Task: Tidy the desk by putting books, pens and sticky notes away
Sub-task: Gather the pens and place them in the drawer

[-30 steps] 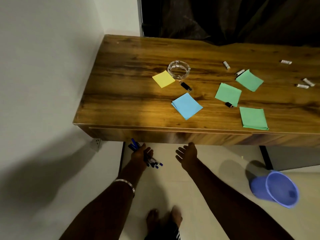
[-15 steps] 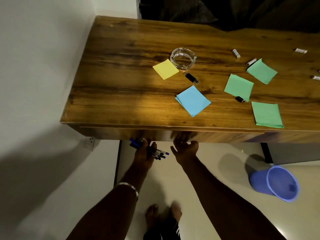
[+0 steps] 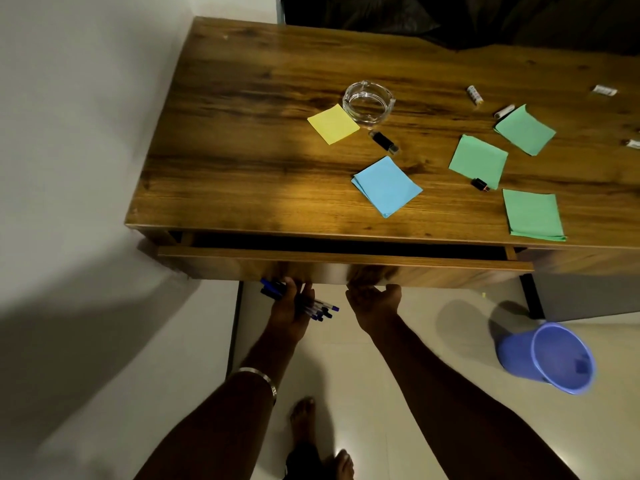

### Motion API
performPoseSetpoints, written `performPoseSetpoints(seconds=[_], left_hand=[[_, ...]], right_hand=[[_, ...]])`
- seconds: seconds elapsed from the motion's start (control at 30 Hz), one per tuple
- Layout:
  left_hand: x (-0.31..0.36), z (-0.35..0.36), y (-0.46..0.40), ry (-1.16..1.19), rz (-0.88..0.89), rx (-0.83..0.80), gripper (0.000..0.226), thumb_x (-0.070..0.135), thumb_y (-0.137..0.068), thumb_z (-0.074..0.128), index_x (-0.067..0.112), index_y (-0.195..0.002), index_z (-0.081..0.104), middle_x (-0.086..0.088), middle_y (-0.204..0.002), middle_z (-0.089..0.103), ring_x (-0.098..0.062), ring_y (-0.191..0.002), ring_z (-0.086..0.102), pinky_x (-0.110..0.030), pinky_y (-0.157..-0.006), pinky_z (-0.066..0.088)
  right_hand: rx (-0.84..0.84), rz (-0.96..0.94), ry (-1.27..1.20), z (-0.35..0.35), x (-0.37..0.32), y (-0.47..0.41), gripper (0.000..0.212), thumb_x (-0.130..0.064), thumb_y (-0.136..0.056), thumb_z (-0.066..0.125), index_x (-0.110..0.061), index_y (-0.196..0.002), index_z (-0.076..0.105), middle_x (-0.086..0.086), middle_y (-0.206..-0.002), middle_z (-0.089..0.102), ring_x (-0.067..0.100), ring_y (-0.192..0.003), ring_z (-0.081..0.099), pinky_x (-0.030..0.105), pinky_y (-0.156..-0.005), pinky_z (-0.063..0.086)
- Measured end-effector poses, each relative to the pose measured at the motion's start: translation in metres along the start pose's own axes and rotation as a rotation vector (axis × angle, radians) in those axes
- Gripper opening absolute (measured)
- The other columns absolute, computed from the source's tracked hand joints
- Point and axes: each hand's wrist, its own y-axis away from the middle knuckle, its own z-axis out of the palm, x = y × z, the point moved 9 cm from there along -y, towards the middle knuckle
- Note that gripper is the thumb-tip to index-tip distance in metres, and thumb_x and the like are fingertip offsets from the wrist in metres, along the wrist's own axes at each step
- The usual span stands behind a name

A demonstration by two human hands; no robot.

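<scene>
Left hand [image 3: 289, 315]: grips a bundle of pens [image 3: 313, 308] below the drawer [image 3: 242, 263] front.
Right hand [image 3: 374, 301]: palm up, fingers hooked under the drawer's bottom edge.
Drawer: slightly open.
Notes [image 3: 386, 185]: scattered on desk [image 3: 242, 150].

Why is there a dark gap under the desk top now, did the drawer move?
Yes. The drawer has slid out toward the person, away from the desk top, opening a dark gap. The right hand is under its front.

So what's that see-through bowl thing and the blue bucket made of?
The ashtray looks like thick clear glass: the wood shows through it and its rim glints. The bucket seems to be smooth plastic, evenly blue with a soft sheen.
</scene>
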Motion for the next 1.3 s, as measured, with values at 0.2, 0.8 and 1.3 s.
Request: performPoseSetpoints(seconds=[0.2,0.8,1.3], left_hand=[[-0.011,-0.017,0.022,-0.022,-0.002,-0.008,0.016,0.028,-0.089,0.055,0.018,-0.097,0.064,-0.006,-0.106,0.066,-0.021,-0.089,0.071,-0.034,-0.074,0.060],[-0.040,-0.072,0.105,0.031,0.033,-0.110,0.080,0.030,-0.040,0.096,0.020,-0.110,0.059,-0.004,-0.105,0.073,-0.023,-0.094,0.071,-0.035,-0.071,0.059],[-0.066,-0.125,0.169,0.022,-0.014,-0.044,0.088,0.027,-0.046,0.094,0.020,-0.124,0.055,-0.007,-0.110,0.069,-0.025,-0.095,0.071,-0.036,-0.071,0.059]], right_hand=[[0.007,0.013,0.022,-0.024,0.010,0.010,0.066,-0.051,-0.097,0.024,-0.003,-0.137,0.041,0.019,-0.118,0.058,0.033,-0.120,0.053,0.042,-0.113,0.030],[-0.031,0.054,0.067,-0.106,0.054,0.068,0.063,-0.045,-0.096,0.021,-0.001,-0.134,0.044,0.017,-0.106,0.061,0.033,-0.123,0.050,0.042,-0.115,0.026],[-0.030,0.046,0.069,-0.167,0.085,0.112,0.066,-0.046,-0.098,0.019,-0.001,-0.143,0.034,0.023,-0.141,0.045,0.035,-0.130,0.046,0.043,-0.116,0.026]])
